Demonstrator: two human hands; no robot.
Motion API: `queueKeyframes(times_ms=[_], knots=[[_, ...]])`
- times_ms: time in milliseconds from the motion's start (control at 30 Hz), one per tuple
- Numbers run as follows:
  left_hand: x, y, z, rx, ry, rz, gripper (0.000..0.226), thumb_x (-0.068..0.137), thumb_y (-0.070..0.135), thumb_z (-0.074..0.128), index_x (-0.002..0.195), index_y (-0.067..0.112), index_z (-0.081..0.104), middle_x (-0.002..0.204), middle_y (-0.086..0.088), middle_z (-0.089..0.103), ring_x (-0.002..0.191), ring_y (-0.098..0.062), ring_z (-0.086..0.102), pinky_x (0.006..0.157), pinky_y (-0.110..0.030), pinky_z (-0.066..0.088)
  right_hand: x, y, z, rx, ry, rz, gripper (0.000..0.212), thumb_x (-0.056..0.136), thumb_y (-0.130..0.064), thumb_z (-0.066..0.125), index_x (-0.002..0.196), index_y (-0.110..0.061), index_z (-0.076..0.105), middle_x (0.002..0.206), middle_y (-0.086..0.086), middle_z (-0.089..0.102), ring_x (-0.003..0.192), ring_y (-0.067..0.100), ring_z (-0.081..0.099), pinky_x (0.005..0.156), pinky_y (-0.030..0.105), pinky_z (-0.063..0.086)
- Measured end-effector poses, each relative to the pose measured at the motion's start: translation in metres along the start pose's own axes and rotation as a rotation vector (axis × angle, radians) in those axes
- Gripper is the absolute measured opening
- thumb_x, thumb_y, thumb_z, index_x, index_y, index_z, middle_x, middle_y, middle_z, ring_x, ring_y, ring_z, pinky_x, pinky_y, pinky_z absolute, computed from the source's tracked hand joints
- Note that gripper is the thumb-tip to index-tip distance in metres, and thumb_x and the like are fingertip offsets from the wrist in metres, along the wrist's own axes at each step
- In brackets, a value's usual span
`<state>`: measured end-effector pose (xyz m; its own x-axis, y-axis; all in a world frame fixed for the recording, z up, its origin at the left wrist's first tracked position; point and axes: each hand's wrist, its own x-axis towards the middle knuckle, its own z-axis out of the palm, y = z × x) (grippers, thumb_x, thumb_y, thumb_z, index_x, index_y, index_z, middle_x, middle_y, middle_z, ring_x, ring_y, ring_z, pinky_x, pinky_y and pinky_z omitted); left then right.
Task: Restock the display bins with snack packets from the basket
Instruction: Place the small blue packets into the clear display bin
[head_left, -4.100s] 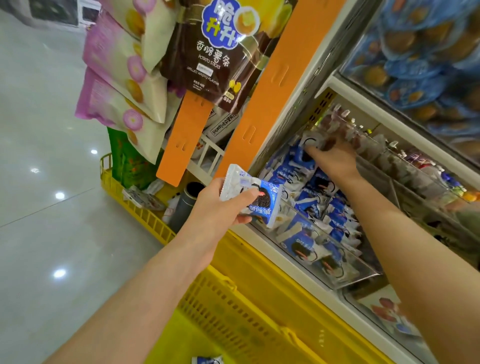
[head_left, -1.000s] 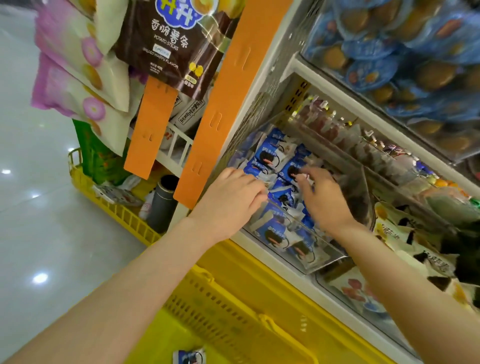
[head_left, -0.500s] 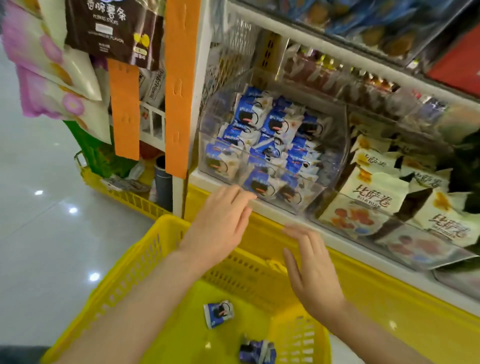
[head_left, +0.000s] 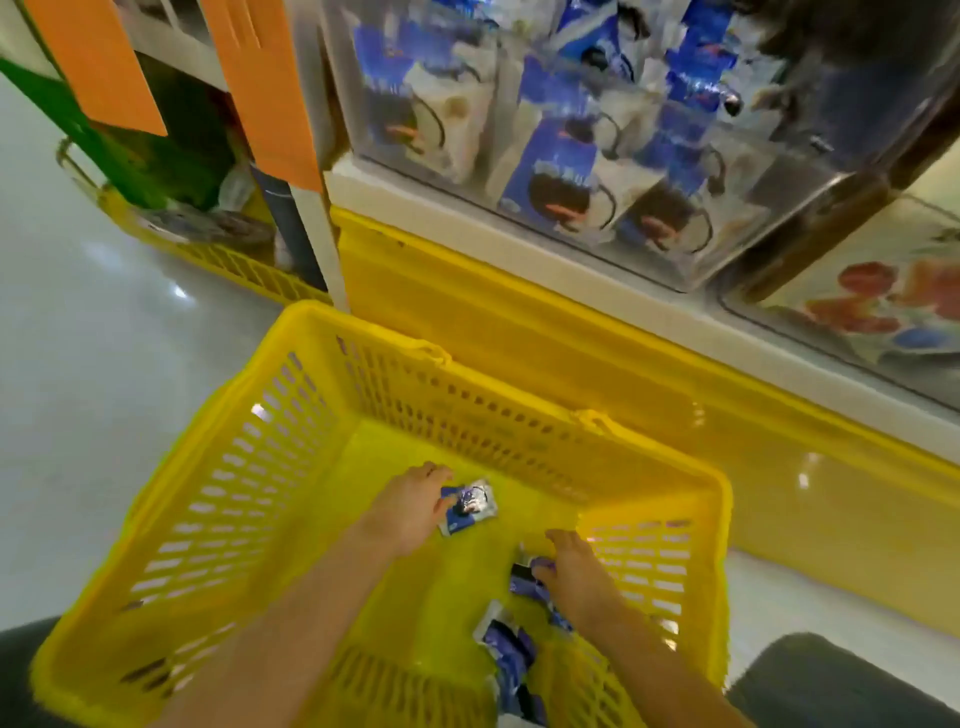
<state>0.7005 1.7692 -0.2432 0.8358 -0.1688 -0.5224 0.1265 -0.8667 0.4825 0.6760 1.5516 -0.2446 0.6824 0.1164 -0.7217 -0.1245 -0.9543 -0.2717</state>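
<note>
left hand (head_left: 410, 512) reaching down into the yellow basket (head_left: 244, 467), its fingertips lying on the left edge of a single blue-and-white snack packet (head_left: 470, 506), which is lying flat on the basket floor at the hand's 3 o'clock; blur is hiding whether the fingers are gripping it, so the hold cannot be told. right hand (head_left: 579, 577) reaching in at 4 o'clock of the left, apart from it, thumb and fingers resting on a dark blue packet (head_left: 522, 577) at its 9 o'clock; whether it is gripping or only touching cannot be told either. a small heap of packets (head_left: 506, 647) is lying at the right hand's 7 o'clock, close to the basket's near wall. both bare forearms (head_left: 291, 639) are entering from 6 o'clock. the basket is standing on the pale floor (head_left: 78, 395), its far rim close to the yellow base panel (head_left: 571, 358) of the shelving. at 12 o'clock, above the panel, a white shelf edge (head_left: 415, 205) is carrying the clear display bin (head_left: 688, 278), which is holding many stocked packets (head_left: 558, 171), blue and white, piled against its front wall. at the bin's 3 o'clock a neighbouring bin (head_left: 737, 312) is showing packets with red fruit print. at 11 o'clock two orange strips (head_left: 267, 88) are hanging beside the shelf upright, and below them a second yellow basket (head_left: 228, 260) is sitting on the floor.
</note>
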Motion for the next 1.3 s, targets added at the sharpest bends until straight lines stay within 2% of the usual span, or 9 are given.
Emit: queueKeyframes(times_ms=[200, 433, 600, 733, 900, 1033, 1133, 1233, 1300], knots=[[0.032, -0.011, 0.038, -0.199, -0.068, -0.081, 0.046, 0.096, 0.019, 0.048, 0.139, 0.010, 0.037, 0.141, -0.012, 0.042, 0.126, -0.025, 0.043, 0.102, -0.030, 0.032, 0.021, 0.009, 0.019, -0.197, -0.119, 0.035, 0.063, 0.091, -0.036, 0.057, 0.144, -0.018, 0.027, 0.145, 0.005, 0.036, 0.133, 0.022, 0.036, 0.107, 0.031, 0.031], [0.049, -0.007, 0.064, -0.073, -0.032, -0.070, 0.049, 0.090, 0.031, 0.057, 0.133, 0.014, 0.041, 0.131, -0.010, 0.042, 0.119, -0.024, 0.040, 0.095, -0.030, 0.032, 0.029, 0.013, 0.021, -0.166, -0.034, 0.045, 0.058, 0.087, -0.039, 0.062, 0.138, -0.023, 0.039, 0.137, 0.002, 0.046, 0.126, 0.021, 0.044, 0.106, 0.032, 0.033], [0.039, 0.005, 0.069, -0.372, -0.087, -0.143, 0.035, 0.085, 0.015, 0.066, 0.111, 0.008, 0.044, 0.118, -0.014, 0.039, 0.103, -0.026, 0.048, 0.081, -0.024, 0.038, 0.026, 0.004, 0.004, -0.082, 0.102, 0.040, 0.057, 0.086, -0.030, 0.065, 0.136, -0.019, 0.042, 0.132, 0.006, 0.046, 0.121, 0.025, 0.047, 0.100, 0.033, 0.040], [0.022, 0.013, 0.059, -0.687, -0.122, -0.284, 0.028, 0.087, 0.006, 0.060, 0.091, 0.012, 0.033, 0.094, -0.008, 0.043, 0.091, -0.020, 0.047, 0.072, -0.027, 0.039, 0.017, -0.007, -0.014, 0.172, 0.197, -0.008, 0.053, 0.081, -0.016, 0.072, 0.129, -0.020, 0.051, 0.124, 0.006, 0.051, 0.109, 0.021, 0.056, 0.080, 0.020, 0.045], [0.000, 0.036, 0.024, -1.208, -0.041, -0.414, 0.009, 0.088, 0.001, 0.051, 0.088, 0.010, 0.051, 0.088, -0.014, 0.057, 0.075, -0.024, 0.055, 0.065, -0.030, 0.042, -0.004, -0.033, -0.031, 0.496, 0.383, -0.130, 0.046, 0.081, -0.005, 0.070, 0.119, -0.022, 0.051, 0.101, -0.006, 0.057, 0.083, 0.006, 0.059, 0.064, 0.006, 0.044], [-0.018, 0.057, 0.001, -1.494, 0.008, -0.350, 0.017, 0.091, 0.003, 0.047, 0.105, 0.008, 0.054, 0.087, -0.012, 0.066, 0.072, -0.021, 0.063, 0.059, -0.029, 0.051, -0.025, -0.053, -0.037, 0.530, 0.458, -0.299, 0.028, 0.084, 0.004, 0.061, 0.109, -0.010, 0.059, 0.084, -0.010, 0.064, 0.075, -0.009, 0.060, 0.072, 0.005, 0.047], [-0.035, 0.069, -0.013, -1.471, 0.147, -0.382, 0.014, 0.092, 0.007, 0.047, 0.104, 0.010, 0.052, 0.086, -0.010, 0.065, 0.069, -0.019, 0.062, 0.054, -0.024, 0.050, -0.041, -0.064, -0.046, 0.454, 0.475, -0.367, 0.023, 0.085, 0.003, 0.059, 0.105, -0.007, 0.064, 0.092, -0.002, 0.068, 0.080, -0.004, 0.061, 0.070, -0.002, 0.039], [-0.055, 0.062, -0.020, -1.179, 0.255, -0.410, 0.033, 0.095, 0.016, 0.048, 0.127, 0.006, 0.045, 0.117, -0.012, 0.056, 0.095, -0.024, 0.058, 0.073, -0.028, 0.044, -0.051, -0.060, -0.050, 0.340, 0.452, -0.352, 0.029, 0.090, -0.005, 0.055, 0.119, -0.010, 0.057, 0.115, 0.003, 0.063, 0.106, 0.013, 0.059, 0.085, 0.011, 0.039], [-0.068, 0.053, -0.027, -1.038, 0.282, -0.357, 0.037, 0.095, 0.018, 0.050, 0.129, 0.005, 0.043, 0.122, -0.011, 0.053, 0.098, -0.021, 0.054, 0.073, -0.023, 0.041, -0.050, -0.048, -0.049, 0.198, 0.424, -0.340, 0.035, 0.092, -0.010, 0.054, 0.127, -0.012, 0.050, 0.128, 0.004, 0.052, 0.121, 0.017, 0.049, 0.098, 0.023, 0.036]])
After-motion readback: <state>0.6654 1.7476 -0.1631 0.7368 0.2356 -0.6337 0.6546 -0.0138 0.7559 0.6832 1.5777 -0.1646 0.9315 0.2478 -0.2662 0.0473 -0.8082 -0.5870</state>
